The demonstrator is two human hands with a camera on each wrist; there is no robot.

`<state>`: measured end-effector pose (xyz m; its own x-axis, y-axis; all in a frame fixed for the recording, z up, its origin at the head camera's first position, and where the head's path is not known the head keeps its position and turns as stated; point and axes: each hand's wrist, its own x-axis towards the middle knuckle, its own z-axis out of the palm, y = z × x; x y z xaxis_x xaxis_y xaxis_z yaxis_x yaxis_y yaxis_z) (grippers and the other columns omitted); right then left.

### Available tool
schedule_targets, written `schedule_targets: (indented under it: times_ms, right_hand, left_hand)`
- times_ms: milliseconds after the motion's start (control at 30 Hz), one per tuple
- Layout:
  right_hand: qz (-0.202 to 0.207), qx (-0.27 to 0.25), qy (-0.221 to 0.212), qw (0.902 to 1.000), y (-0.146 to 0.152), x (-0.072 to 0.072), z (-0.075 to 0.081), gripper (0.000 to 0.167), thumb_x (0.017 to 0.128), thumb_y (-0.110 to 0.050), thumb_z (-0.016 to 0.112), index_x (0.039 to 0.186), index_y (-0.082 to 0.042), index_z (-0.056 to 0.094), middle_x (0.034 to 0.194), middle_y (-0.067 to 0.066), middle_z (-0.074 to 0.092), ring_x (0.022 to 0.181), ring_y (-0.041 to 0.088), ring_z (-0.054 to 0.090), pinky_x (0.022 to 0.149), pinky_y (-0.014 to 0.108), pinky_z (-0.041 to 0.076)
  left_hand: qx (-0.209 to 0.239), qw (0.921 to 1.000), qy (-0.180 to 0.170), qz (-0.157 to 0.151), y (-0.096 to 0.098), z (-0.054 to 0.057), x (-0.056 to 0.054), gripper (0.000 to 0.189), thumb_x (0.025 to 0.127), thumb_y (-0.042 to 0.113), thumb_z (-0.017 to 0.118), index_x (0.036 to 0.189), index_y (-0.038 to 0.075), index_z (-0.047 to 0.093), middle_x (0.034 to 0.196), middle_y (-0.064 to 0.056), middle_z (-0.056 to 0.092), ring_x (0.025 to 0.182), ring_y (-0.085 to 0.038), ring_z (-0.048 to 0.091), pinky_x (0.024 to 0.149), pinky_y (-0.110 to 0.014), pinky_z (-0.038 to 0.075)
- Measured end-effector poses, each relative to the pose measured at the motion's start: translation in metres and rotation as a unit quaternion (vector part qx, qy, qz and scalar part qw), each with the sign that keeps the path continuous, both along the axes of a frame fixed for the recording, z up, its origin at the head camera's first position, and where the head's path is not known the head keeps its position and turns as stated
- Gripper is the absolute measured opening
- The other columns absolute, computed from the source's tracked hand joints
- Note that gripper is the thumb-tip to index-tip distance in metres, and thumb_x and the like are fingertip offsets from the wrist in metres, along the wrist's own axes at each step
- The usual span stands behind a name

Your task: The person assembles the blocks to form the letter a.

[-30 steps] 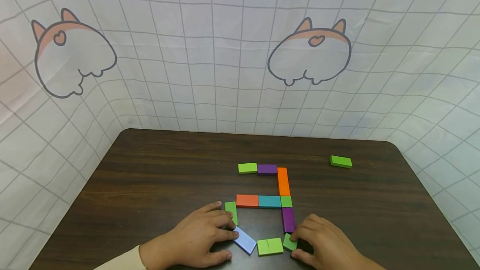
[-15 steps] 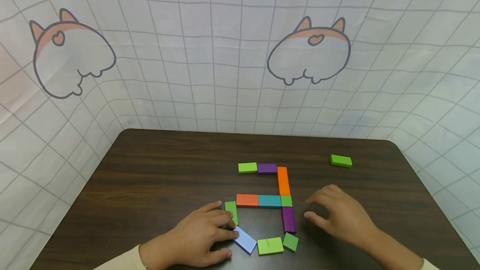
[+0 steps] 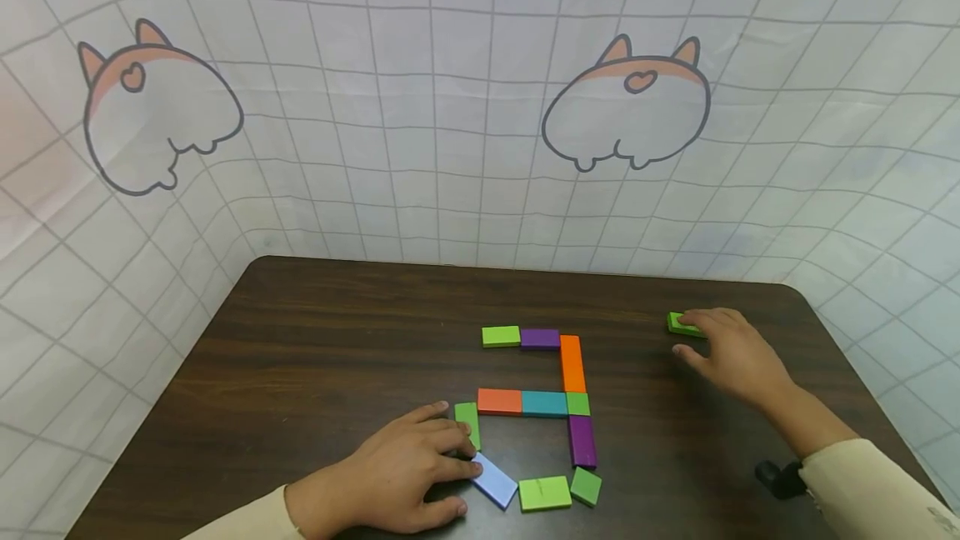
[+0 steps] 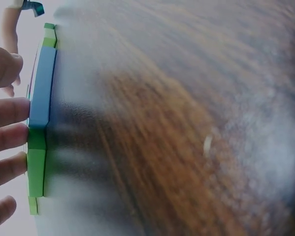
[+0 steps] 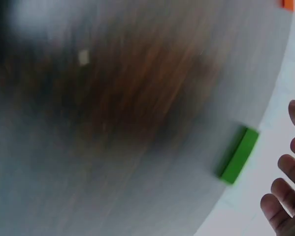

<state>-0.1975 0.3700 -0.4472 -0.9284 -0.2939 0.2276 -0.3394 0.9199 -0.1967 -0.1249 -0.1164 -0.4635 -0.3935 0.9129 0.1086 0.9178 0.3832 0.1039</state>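
Observation:
My left hand (image 3: 408, 469) lies with spread fingers at the lower left of a block layout, its fingertips on a light blue block (image 3: 496, 482) and an upright green block (image 3: 467, 425). In the left wrist view those fingertips meet the row's edge. At the right back, my right hand (image 3: 738, 355) hovers by a lone green block (image 3: 680, 324), partly covering it. The right wrist view has its loosely bent fingers apart from that green block (image 5: 240, 155), with nothing held.
The layout also has a red block (image 3: 499, 401), a teal block (image 3: 544, 403), an orange block (image 3: 572, 363), purple blocks (image 3: 582, 441) and several green ones, including a tilted square (image 3: 586, 487). A dark wooden table (image 3: 337, 332) meets a white gridded curtain (image 3: 420, 148).
My right hand has left the small green square at the layout's lower right and moved back and right to the lone green block. The left hand has stayed in place.

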Motion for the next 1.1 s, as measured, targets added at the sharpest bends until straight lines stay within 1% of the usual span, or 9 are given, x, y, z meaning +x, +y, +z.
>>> schedule_targets:
  times_ms: [133, 233, 367, 467, 633, 767, 900, 1033, 1100]
  right_hand:
    - [-0.01, 0.013, -0.031, 0.9994, 0.012, -0.01, -0.005, 0.056, 0.093, -0.027, 0.077, 0.138, 0.002, 0.059, 0.138, 0.029, 0.056, 0.129, 0.052, 0.043, 0.102, 0.07, 0.037]
    - [-0.013, 0.027, -0.055, 0.998, 0.017, -0.016, -0.008, 0.059, 0.094, -0.027, 0.075, 0.141, 0.003, 0.056, 0.142, 0.031, 0.052, 0.131, 0.054, 0.041, 0.102, 0.072, 0.034]
    - [-0.015, 0.038, -0.078, 0.9961, 0.024, -0.024, -0.012, 0.057, 0.095, -0.024, 0.073, 0.141, 0.004, 0.055, 0.144, 0.032, 0.049, 0.131, 0.056, 0.04, 0.101, 0.073, 0.035]
    - [-0.015, 0.039, -0.077, 0.9961, 0.027, -0.028, -0.014, 0.052, 0.094, -0.018, 0.073, 0.139, 0.003, 0.058, 0.142, 0.032, 0.051, 0.129, 0.056, 0.042, 0.1, 0.072, 0.037]
    - [-0.014, 0.033, -0.055, 0.9978, 0.029, -0.031, -0.012, 0.042, 0.09, -0.009, 0.075, 0.131, 0.0, 0.065, 0.133, 0.029, 0.06, 0.123, 0.054, 0.048, 0.096, 0.071, 0.04]
    - [-0.023, 0.024, -0.062, 0.9975, 0.032, -0.034, -0.012, 0.038, 0.09, -0.005, 0.075, 0.127, -0.003, 0.068, 0.127, 0.027, 0.064, 0.12, 0.054, 0.051, 0.092, 0.071, 0.043]
    - [-0.027, 0.023, -0.068, 0.997, 0.034, -0.035, -0.012, 0.034, 0.09, -0.004, 0.074, 0.125, -0.003, 0.07, 0.122, 0.027, 0.065, 0.115, 0.053, 0.055, 0.088, 0.069, 0.046]
    - [-0.028, 0.026, -0.072, 0.9967, 0.036, -0.036, -0.014, 0.034, 0.092, -0.005, 0.073, 0.125, -0.002, 0.068, 0.124, 0.028, 0.064, 0.112, 0.052, 0.058, 0.086, 0.067, 0.048]
    - [-0.026, 0.029, -0.075, 0.9964, 0.038, -0.036, -0.014, 0.035, 0.093, -0.007, 0.073, 0.126, -0.001, 0.067, 0.125, 0.029, 0.063, 0.112, 0.052, 0.058, 0.087, 0.066, 0.048]
  left_hand:
    - [-0.002, 1.0, -0.001, 0.001, 0.001, 0.0, 0.0, 0.043, 0.104, 0.054, 0.05, 0.132, 0.029, 0.071, 0.127, 0.011, 0.064, 0.13, -0.011, 0.054, 0.116, -0.05, 0.033]
    - [-0.004, 1.0, -0.001, 0.003, 0.001, 0.0, 0.0, 0.042, 0.103, 0.053, 0.051, 0.132, 0.03, 0.071, 0.127, 0.011, 0.064, 0.13, -0.011, 0.054, 0.117, -0.05, 0.033]
    - [-0.005, 1.0, -0.004, 0.004, 0.001, 0.001, 0.0, 0.042, 0.103, 0.053, 0.052, 0.132, 0.03, 0.071, 0.128, 0.011, 0.064, 0.13, -0.011, 0.054, 0.117, -0.05, 0.032]
    - [-0.006, 1.0, -0.006, 0.005, 0.001, 0.002, 0.0, 0.042, 0.103, 0.053, 0.051, 0.132, 0.03, 0.071, 0.128, 0.011, 0.064, 0.13, -0.011, 0.054, 0.117, -0.05, 0.032]
    - [-0.005, 1.0, -0.005, 0.006, 0.001, 0.002, 0.0, 0.041, 0.103, 0.052, 0.052, 0.132, 0.03, 0.072, 0.127, 0.012, 0.064, 0.13, -0.011, 0.054, 0.117, -0.05, 0.033]
    - [-0.007, 0.9999, -0.009, 0.007, 0.001, 0.001, 0.0, 0.04, 0.104, 0.051, 0.052, 0.132, 0.03, 0.071, 0.128, 0.012, 0.064, 0.13, -0.011, 0.053, 0.117, -0.05, 0.032]
    - [-0.006, 0.9998, -0.015, 0.009, 0.001, 0.001, 0.0, 0.04, 0.104, 0.05, 0.052, 0.132, 0.03, 0.071, 0.128, 0.012, 0.063, 0.129, -0.01, 0.054, 0.117, -0.05, 0.032]
    - [-0.005, 0.9998, -0.016, 0.007, 0.002, 0.001, 0.0, 0.039, 0.104, 0.05, 0.052, 0.132, 0.03, 0.071, 0.127, 0.012, 0.063, 0.128, -0.009, 0.054, 0.117, -0.05, 0.032]
    - [-0.005, 0.9999, -0.013, 0.005, 0.002, 0.001, 0.0, 0.039, 0.104, 0.05, 0.052, 0.132, 0.03, 0.071, 0.127, 0.012, 0.063, 0.128, -0.009, 0.054, 0.117, -0.05, 0.032]
